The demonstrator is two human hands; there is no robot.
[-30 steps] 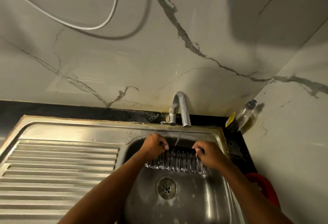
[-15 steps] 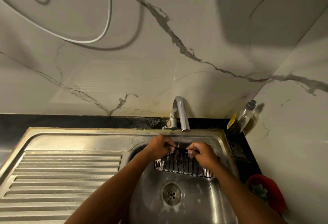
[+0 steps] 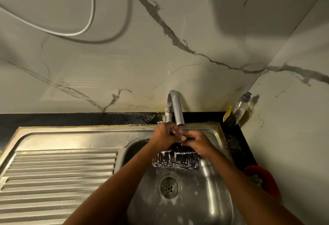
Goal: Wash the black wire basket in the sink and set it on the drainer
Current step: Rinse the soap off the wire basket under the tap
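The marble wall [image 3: 160,55] with its dark veins fills most of what I see, and a white cable [image 3: 85,29] loops across its upper left. Below it runs a black counter strip [image 3: 71,118], and against that sits the steel sink unit. Its ribbed drainer [image 3: 58,175] spreads out to my left with nothing of the task's on it. The sink [image 3: 210,198] lies to the right of the drainer, its floor wet and flecked with bits of foam.

Both my forearms reach forward over the sink. Between them I hold the black wire basket [image 3: 178,159] above the back half of the sink, clear of the floor, its wires streaked with white suds along the lower edge. A red object [image 3: 265,180] sits off the sink's right rim. The tap [image 3: 175,107] curves over from the back, its spout ending just above my knuckles. A clear bottle [image 3: 240,108] leans in the right corner, against the wall.

My left hand [image 3: 164,135] is curled over the basket's top rim and grips it. My right hand [image 3: 199,143] grips the same rim just beside it, fingers bent round the wire, the two hands touching under the spout. The round drain [image 3: 168,187] lies below the basket, uncovered
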